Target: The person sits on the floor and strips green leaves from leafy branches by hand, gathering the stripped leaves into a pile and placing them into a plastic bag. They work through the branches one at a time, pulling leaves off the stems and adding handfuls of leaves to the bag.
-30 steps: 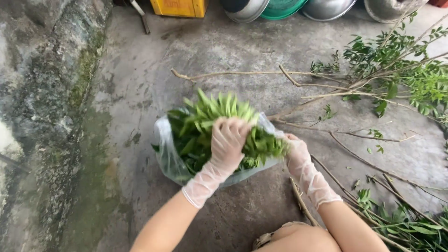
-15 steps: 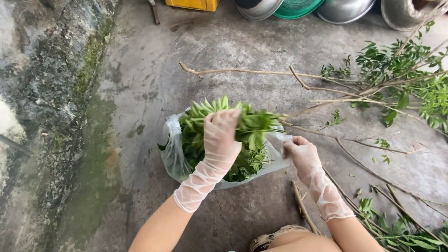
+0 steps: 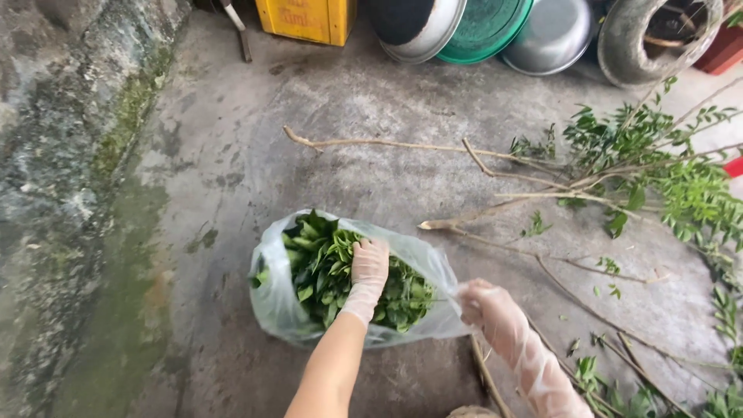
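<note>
- leaves [image 3: 325, 267] fill a clear plastic bag [image 3: 272, 298] that lies on the concrete floor [image 3: 232, 155], just in front of the person and a little to the left side.
- the bag's long axis runs from left to right across the view; its mouth is at the right end, towards the right hand [image 3: 484, 303].
- the left hand [image 3: 370, 267], in a thin see-through glove, is inside the bag on top of the leaves, palm down, fingers curved. it presses or grips the leaves; i cannot tell which one.
- the right hand, also gloved, is closed on the rim of the bag at its right edge and holds the plastic stretched to that side.
- so the left hand is the nearer one to the leaves; the right hand touches only the plastic.
- beyond the bag, to the right and farther away, bare stripped branches [image 3: 402, 145] lie on the floor, and branches with green leaves still on them [image 3: 665, 178] lie near the right edge.
- at the far end there are a yellow crate [image 3: 309, 17], metal basins [image 3: 549, 35] and a green basin [image 3: 487, 27], well apart from the bag.
- a mossy stone wall [image 3: 54, 170] runs along the left side.
</note>
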